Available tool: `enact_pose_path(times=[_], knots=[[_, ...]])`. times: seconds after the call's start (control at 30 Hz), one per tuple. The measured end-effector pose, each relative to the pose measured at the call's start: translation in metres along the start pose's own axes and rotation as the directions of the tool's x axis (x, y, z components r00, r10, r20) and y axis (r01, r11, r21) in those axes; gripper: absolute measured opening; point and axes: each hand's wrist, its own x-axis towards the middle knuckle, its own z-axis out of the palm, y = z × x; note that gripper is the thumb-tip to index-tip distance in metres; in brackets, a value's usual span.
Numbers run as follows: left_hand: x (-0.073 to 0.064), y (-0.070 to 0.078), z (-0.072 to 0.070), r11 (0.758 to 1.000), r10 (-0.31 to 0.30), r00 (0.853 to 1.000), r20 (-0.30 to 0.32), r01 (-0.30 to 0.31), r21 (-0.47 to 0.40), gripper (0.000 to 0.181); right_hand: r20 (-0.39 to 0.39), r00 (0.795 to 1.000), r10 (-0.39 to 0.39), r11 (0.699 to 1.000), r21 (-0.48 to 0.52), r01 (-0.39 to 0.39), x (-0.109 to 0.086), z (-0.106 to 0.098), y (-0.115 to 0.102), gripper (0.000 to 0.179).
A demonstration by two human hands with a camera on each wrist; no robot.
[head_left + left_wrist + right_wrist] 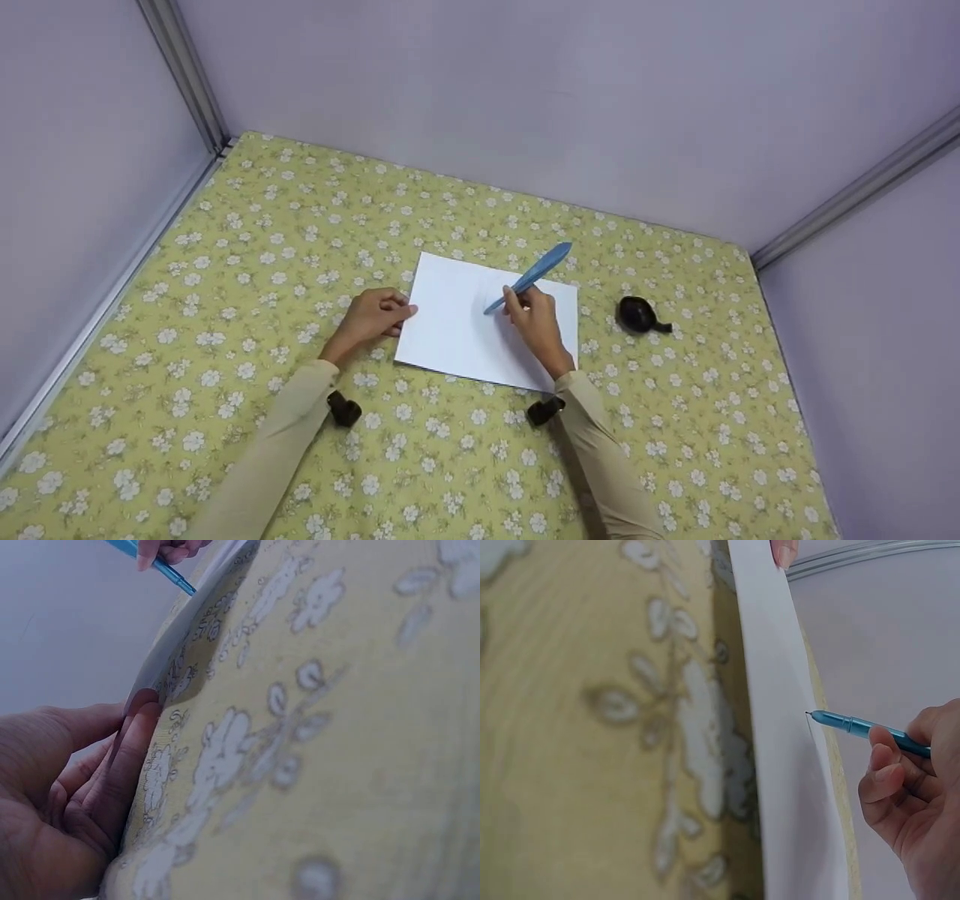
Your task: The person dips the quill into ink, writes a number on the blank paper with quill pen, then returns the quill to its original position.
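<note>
Sleeves (259, 457) lie nearest the head camera, a dark wrist unit (344, 409) at each cuff. Beyond them, on the flower-patterned tabletop (247, 330), is a white paper sheet (450, 307). Left grip (375, 313) at its left edge; right grip (536, 322) over its right half, grasping a blue pen (546, 262), broad at the upper end, slanting down to the paper. Round dark object (636, 315) with a stub sits right of the sheet, well apart; identity unclear.

Left wrist view: thumb above, fingers beneath the sheet's margin, so the left grip has it pinched. Sheet bows up off the tabletop here. Judged: very light, flexible, easily creased; hold by the margin, gently, as a hard squeeze could buckle it.

Right wrist view: pen pinched between thumb and curled fingers, point meeting the paper. Thin line beside the tip; ink or shadow, cannot tell. Judged: light, stiff, smooth-barrelled, may twist if held slackly; broad end perhaps top-heavy. Best hold: low on the barrel, just behind the tip section.
</note>
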Motion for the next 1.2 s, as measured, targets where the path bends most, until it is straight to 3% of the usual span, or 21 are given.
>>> enact_pose_path(times=[0.33, 0.67, 1.2], knots=[[0.000, 0.000, -0.001, 0.999, -0.001, 1.000, -0.001, 0.001, 0.033, 0.030, 0.016, 1.000, 0.011, 1.000, -0.021, -0.011, -0.006, -0.001, -0.001, 0.026], [0.001, -0.001, -0.004, 0.989, 0.074, 0.997, 0.011, -0.075, 0.125, 0.027, 0.033, 0.999, -0.011, 1.000, -0.009, 0.011, -0.012, -0.004, 0.000, 0.028], [-0.001, 0.003, -0.002, 0.989, 0.034, 0.999, -0.006, -0.032, 0.142, 0.032, 0.051, 0.999, 0.004, 0.998, -0.058, -0.001, -0.018, -0.007, -0.004, 0.027]])
